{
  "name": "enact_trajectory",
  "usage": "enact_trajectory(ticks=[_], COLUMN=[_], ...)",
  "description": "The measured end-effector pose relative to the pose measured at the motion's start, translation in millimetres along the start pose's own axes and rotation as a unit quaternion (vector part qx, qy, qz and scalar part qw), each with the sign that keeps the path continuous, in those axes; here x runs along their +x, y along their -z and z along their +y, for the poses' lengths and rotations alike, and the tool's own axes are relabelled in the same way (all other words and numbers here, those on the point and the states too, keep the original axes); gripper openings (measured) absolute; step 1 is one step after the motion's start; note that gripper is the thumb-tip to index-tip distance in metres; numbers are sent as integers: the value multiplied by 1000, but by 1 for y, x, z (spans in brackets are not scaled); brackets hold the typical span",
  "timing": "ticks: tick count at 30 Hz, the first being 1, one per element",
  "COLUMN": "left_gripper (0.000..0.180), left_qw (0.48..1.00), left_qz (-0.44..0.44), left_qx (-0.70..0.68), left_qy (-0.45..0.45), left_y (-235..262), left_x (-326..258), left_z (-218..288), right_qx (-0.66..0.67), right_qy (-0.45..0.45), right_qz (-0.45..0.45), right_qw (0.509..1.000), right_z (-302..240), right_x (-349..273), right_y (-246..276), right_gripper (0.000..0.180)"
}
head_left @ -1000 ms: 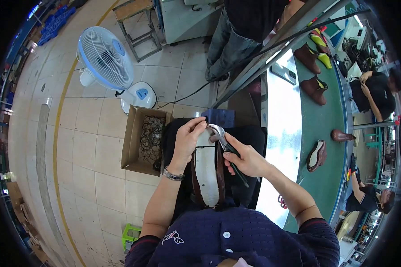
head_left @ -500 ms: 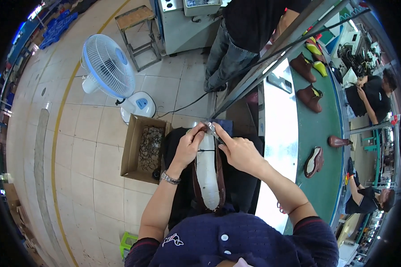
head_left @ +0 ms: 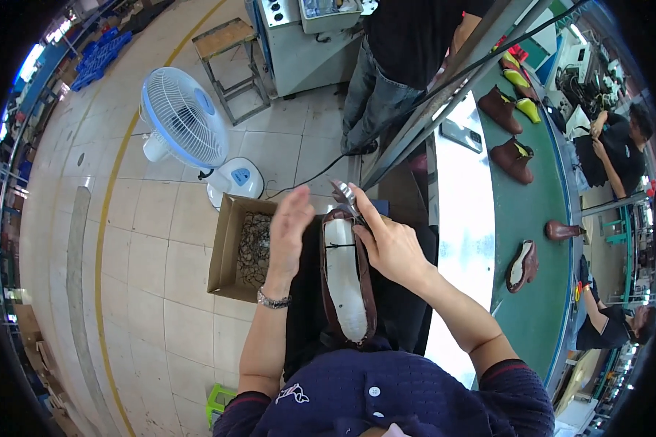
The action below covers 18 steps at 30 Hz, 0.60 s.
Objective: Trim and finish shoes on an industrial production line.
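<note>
A brown shoe (head_left: 367,291) lies sole-up along my lap, its toe end away from me. Its underside (head_left: 345,280) is white, and a short dark cord (head_left: 340,245) crosses it near the far end. My right hand (head_left: 393,244) is closed round a pair of metal pincers (head_left: 347,199), whose bright jaws stand just above the shoe's far tip. Off to the left of the shoe, my left hand (head_left: 289,229) is raised apart from it, near the cardboard box; its fingers are smeared by motion.
The cardboard box (head_left: 222,251) beside my left leg holds tangled dark strands (head_left: 254,247). Beyond it stands a fan (head_left: 237,182). On my right, a metal ledge (head_left: 455,269) borders a green belt (head_left: 506,207) carrying several brown shoes. A person (head_left: 386,80) stands ahead beside a slanted metal post (head_left: 423,124).
My left hand has let go at the shoe's far tip and moved left. The pincers have risen slightly, still in my right hand. The whole view has shifted a little.
</note>
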<state>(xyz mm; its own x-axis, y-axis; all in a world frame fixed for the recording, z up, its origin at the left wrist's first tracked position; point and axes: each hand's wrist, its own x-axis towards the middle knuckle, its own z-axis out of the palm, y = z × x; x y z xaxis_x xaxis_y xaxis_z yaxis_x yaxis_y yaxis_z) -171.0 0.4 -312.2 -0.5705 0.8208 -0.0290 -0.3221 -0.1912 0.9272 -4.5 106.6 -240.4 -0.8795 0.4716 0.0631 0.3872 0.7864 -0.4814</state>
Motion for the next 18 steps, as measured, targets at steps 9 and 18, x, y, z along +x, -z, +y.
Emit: enact_trajectory(ticks=[9,18], left_gripper=[52,48], left_qw=[841,893], left_qz=[-396,-330], left_qx=[-364,-301], left_qy=[-59,-57], left_y=[-125,-163], left_x=[-81,-104], left_z=[201,170], right_qx=[204,-8], right_qy=[-196,-451], right_qz=[21,111], right_qw=[959,885], right_z=[35,169], right_x=[-33,-137], right_y=[-18,-33], right_gripper=[62,57])
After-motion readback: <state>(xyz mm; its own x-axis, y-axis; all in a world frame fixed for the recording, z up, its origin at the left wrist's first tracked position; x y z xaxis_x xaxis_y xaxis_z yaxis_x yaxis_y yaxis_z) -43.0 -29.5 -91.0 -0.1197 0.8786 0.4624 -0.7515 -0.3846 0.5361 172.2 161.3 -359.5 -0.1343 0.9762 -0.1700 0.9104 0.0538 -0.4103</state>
